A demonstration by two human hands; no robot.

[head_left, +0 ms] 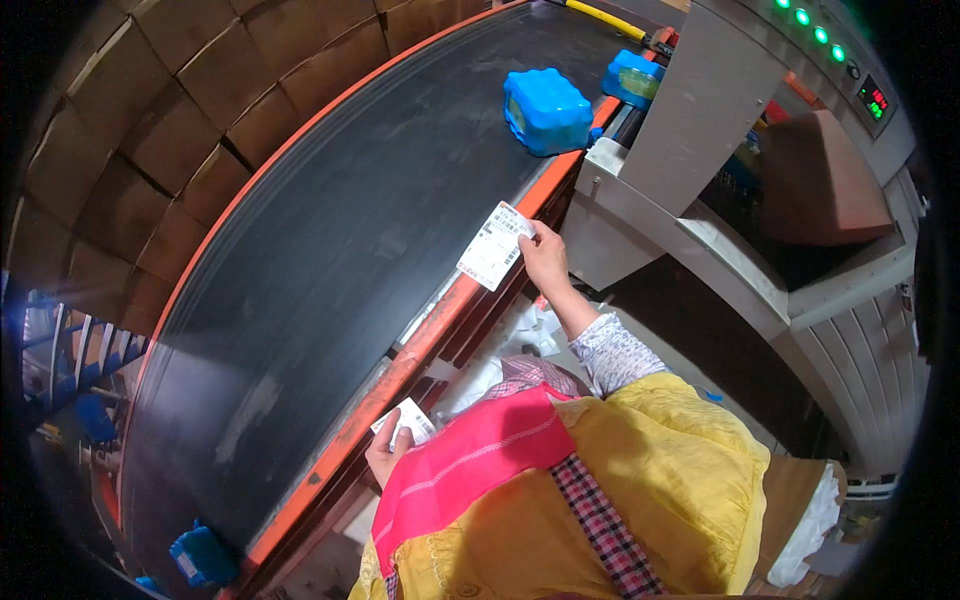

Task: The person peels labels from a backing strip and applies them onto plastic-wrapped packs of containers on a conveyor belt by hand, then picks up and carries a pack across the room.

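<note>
Over the orange edge of the conveyor, my right hand (546,258) pinches a white printed label (494,246) by its right side. The label has barcodes and faces up. Close to my body, my left hand (388,448) has its fingers closed on another white label (410,422), partly covered by the fingers. A blue-wrapped package (548,110) sits on the black belt beyond my right hand. A second blue-wrapped package (632,79) lies to its right, beside the machine.
The black conveyor belt (330,230) curves past, edged by an orange rail (340,450). Stacked cardboard boxes (130,130) line the far side. At the right stands a grey machine (690,110) with green lights. Another blue package (203,555) is at the lower left.
</note>
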